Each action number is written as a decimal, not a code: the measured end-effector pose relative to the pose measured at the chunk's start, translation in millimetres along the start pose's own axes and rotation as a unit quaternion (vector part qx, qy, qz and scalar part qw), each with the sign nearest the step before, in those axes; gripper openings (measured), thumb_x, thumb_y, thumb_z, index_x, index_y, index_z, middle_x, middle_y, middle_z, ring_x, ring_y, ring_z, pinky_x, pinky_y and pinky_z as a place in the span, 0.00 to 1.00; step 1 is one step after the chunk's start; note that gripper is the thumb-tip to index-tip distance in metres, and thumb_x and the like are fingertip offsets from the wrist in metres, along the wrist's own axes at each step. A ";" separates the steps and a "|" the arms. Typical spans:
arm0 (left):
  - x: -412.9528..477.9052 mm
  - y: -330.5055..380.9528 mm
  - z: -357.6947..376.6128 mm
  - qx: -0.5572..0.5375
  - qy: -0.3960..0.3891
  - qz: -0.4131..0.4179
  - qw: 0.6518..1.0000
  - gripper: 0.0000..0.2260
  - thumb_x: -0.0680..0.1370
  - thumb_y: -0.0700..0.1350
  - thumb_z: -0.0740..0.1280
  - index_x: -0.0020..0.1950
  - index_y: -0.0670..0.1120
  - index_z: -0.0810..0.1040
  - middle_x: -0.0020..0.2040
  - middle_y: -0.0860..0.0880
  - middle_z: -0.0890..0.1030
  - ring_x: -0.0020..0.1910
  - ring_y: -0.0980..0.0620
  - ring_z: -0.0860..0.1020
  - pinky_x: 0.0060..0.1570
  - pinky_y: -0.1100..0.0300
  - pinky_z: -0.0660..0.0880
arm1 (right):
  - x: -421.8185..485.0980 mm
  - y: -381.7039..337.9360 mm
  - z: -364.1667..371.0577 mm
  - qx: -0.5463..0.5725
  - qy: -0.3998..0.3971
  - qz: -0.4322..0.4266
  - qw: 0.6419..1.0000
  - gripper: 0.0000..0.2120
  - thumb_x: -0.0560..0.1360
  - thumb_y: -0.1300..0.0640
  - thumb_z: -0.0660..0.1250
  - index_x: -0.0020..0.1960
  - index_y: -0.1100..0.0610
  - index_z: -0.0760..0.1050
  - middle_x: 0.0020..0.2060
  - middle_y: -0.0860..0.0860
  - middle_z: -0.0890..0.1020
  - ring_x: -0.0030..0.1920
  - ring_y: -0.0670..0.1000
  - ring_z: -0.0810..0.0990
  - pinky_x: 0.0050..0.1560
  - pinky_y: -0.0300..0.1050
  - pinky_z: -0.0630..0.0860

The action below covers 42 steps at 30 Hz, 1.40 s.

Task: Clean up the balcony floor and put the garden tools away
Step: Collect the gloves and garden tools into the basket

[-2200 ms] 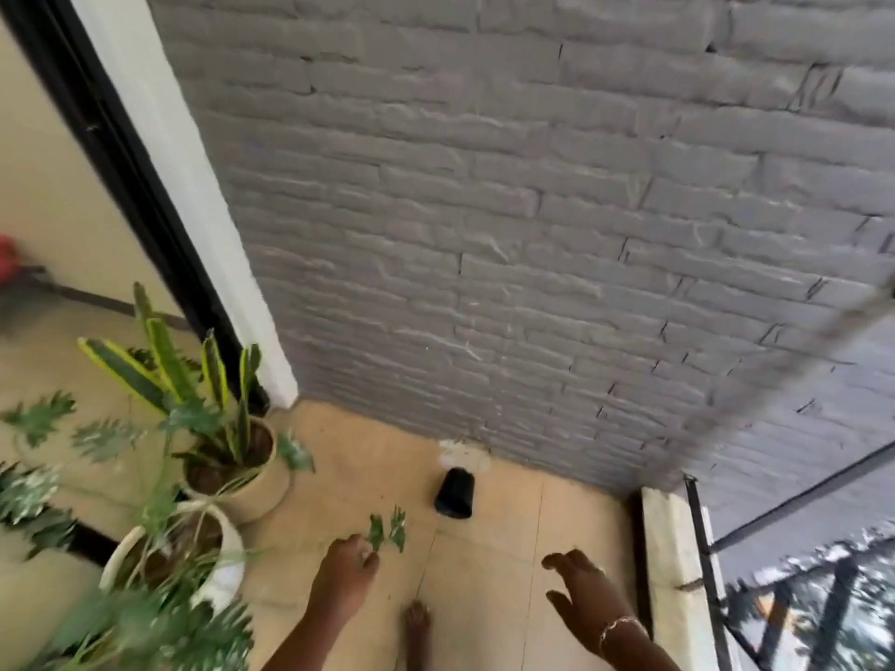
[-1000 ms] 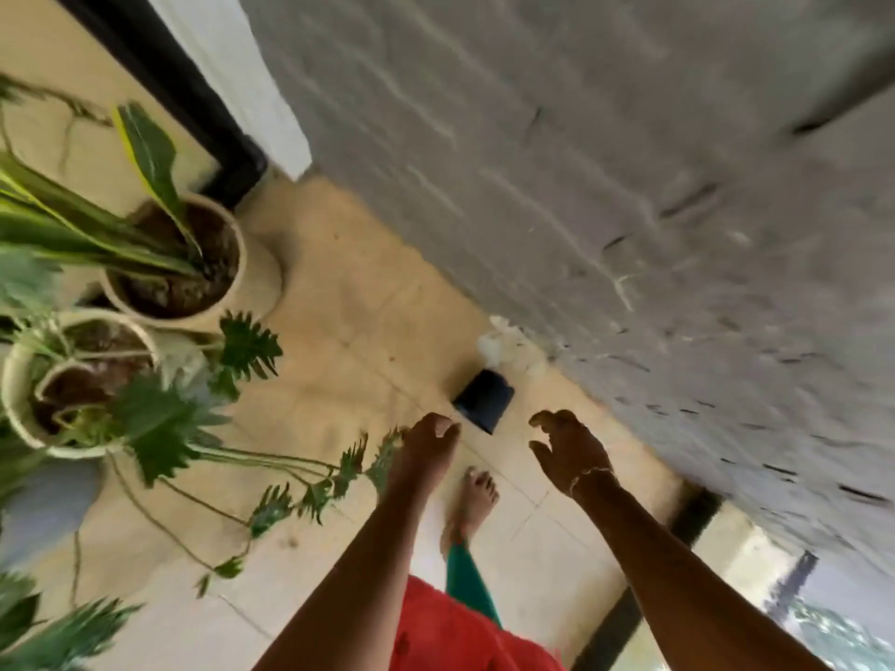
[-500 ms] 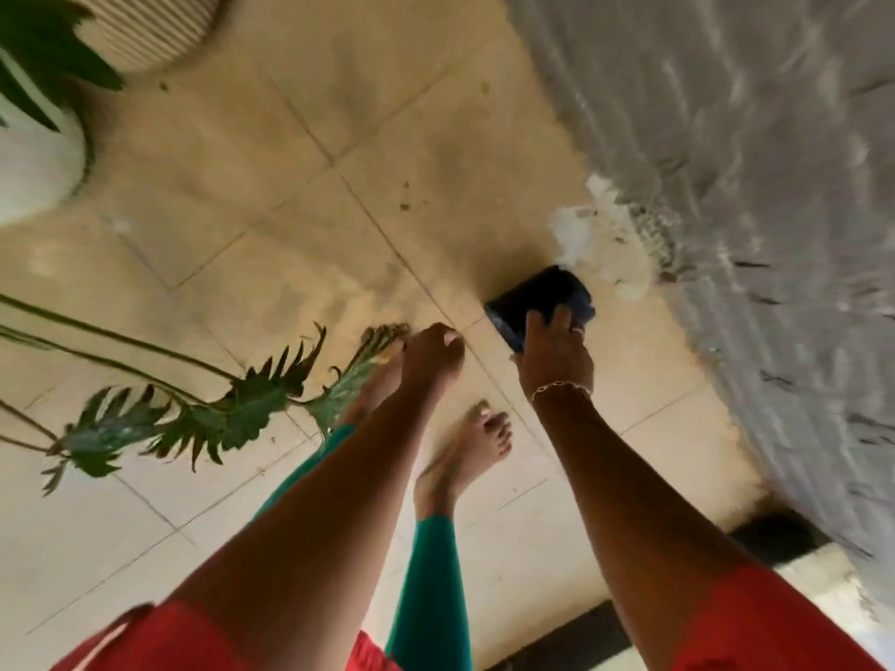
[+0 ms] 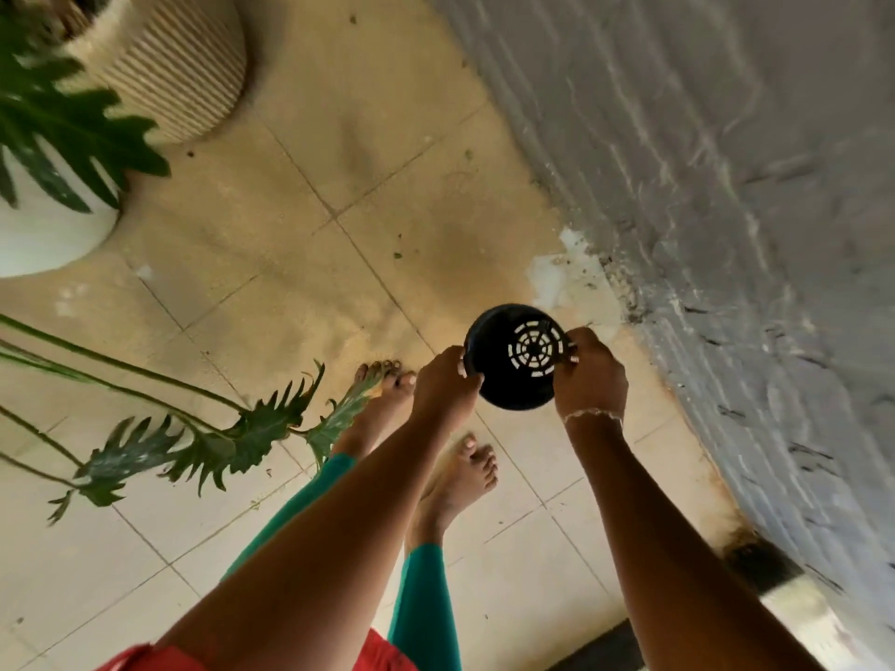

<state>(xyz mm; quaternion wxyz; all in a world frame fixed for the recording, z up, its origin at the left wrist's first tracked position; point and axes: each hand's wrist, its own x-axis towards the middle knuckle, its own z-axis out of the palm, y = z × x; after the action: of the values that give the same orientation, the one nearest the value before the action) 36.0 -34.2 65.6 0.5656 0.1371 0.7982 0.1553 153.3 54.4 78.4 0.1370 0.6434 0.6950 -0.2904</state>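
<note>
At the centre right of the frame, the left hand (image 4: 443, 385) and right hand (image 4: 588, 375) each gripped one side of the black pot (image 4: 516, 355), upside down above the floor (image 4: 339, 162), probably to empty it.

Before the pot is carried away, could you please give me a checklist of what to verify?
1. Left hand grips the black pot: ok.
2. Right hand grips the opposite side: ok.
3. Pot empty: cannot tell; only its slotted base faces the camera.
4. Floor clean: not ok; dark specks and a white patch by the wall.
5. Footing free of plants: not ok; a leaf reaches the left foot.
</note>
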 end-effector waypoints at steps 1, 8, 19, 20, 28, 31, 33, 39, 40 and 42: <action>-13.1 9.1 -7.9 -0.025 0.013 0.009 1.000 0.15 0.78 0.41 0.65 0.64 0.41 0.74 0.60 0.45 0.80 0.57 0.49 0.78 0.50 0.61 0.72 | -11.1 -3.8 -14.8 0.034 0.009 0.013 0.999 0.13 0.75 0.65 0.61 0.59 0.60 0.74 0.52 0.59 0.81 0.53 0.59 0.79 0.50 0.47 0.74; -138.9 82.1 -76.7 -0.142 0.022 0.096 0.985 0.08 0.67 0.47 0.66 0.44 0.54 0.81 0.44 0.51 0.84 0.47 0.50 0.81 0.49 0.51 0.78 | -105.3 -24.3 -130.4 0.275 0.063 0.110 0.953 0.11 0.72 0.69 0.65 0.44 0.53 0.75 0.46 0.57 0.83 0.48 0.59 0.81 0.47 0.61 0.80; -369.6 203.7 -161.9 -0.118 -0.122 0.200 0.965 0.01 0.72 0.40 0.67 0.41 0.44 0.77 0.33 0.46 0.77 0.30 0.53 0.75 0.35 0.62 0.73 | -290.7 -60.6 -324.0 0.570 0.104 0.140 0.803 0.09 0.73 0.72 0.62 0.50 0.61 0.73 0.37 0.56 0.77 0.40 0.56 0.75 0.42 0.50 0.76; -381.2 211.4 -163.5 -0.105 -0.132 0.204 0.964 0.05 0.76 0.36 0.63 0.42 0.43 0.77 0.34 0.45 0.77 0.32 0.51 0.75 0.37 0.61 0.74 | -302.1 -60.9 -333.4 0.570 0.122 0.143 0.800 0.10 0.73 0.72 0.62 0.47 0.60 0.74 0.36 0.56 0.77 0.40 0.57 0.76 0.44 0.53 0.76; -425.4 253.1 -163.5 0.042 -0.232 0.270 0.934 0.06 0.79 0.33 0.60 0.46 0.42 0.75 0.34 0.45 0.76 0.32 0.50 0.74 0.33 0.63 0.75 | -380.2 -73.4 -358.3 0.657 0.261 0.224 0.671 0.15 0.70 0.78 0.57 0.50 0.63 0.72 0.35 0.56 0.77 0.41 0.58 0.75 0.40 0.49 0.74; -442.9 253.4 -154.3 0.110 -0.265 0.305 0.908 0.07 0.79 0.33 0.60 0.45 0.41 0.75 0.33 0.45 0.75 0.32 0.51 0.73 0.33 0.63 0.75 | -411.2 -81.5 -345.3 0.659 0.316 0.270 0.627 0.17 0.68 0.78 0.58 0.48 0.59 0.73 0.35 0.55 0.78 0.42 0.58 0.77 0.47 0.56 0.77; -455.9 248.8 -145.4 0.152 -0.292 0.316 0.890 0.10 0.79 0.33 0.59 0.42 0.42 0.76 0.32 0.45 0.75 0.32 0.50 0.73 0.37 0.59 0.75 | -434.7 -84.2 -334.8 0.661 0.345 0.291 0.599 0.18 0.68 0.78 0.58 0.48 0.57 0.73 0.35 0.54 0.78 0.43 0.59 0.77 0.51 0.59 0.76; -496.6 205.7 -111.2 0.270 -0.380 0.337 0.818 0.09 0.78 0.33 0.60 0.42 0.43 0.76 0.31 0.45 0.75 0.31 0.50 0.74 0.31 0.64 0.75 | -517.2 -78.5 -279.0 0.651 0.424 0.376 0.505 0.18 0.65 0.75 0.61 0.49 0.58 0.78 0.38 0.58 0.80 0.43 0.60 0.80 0.50 0.60 0.78; -504.0 194.9 -106.8 0.287 -0.396 0.341 0.803 0.09 0.78 0.33 0.60 0.42 0.43 0.76 0.31 0.45 0.75 0.30 0.51 0.73 0.29 0.66 0.75 | -532.1 -81.1 -269.6 0.649 0.439 0.387 0.487 0.18 0.64 0.74 0.62 0.47 0.58 0.78 0.37 0.57 0.80 0.42 0.59 0.80 0.49 0.59 0.78; -520.1 169.1 -100.0 0.317 -0.431 0.349 0.769 0.09 0.78 0.34 0.60 0.43 0.43 0.76 0.32 0.46 0.75 0.30 0.52 0.73 0.28 0.68 0.74 | -562.9 -88.1 -248.8 0.642 0.463 0.411 0.452 0.15 0.62 0.72 0.62 0.41 0.55 0.78 0.36 0.56 0.81 0.41 0.56 0.79 0.48 0.56 0.78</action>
<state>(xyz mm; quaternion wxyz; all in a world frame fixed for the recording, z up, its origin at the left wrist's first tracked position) 116.5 -94.1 612.4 0.6815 0.6304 0.3716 0.0045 188.9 -260.2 613.5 -0.5536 0.7990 -0.0731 -0.2232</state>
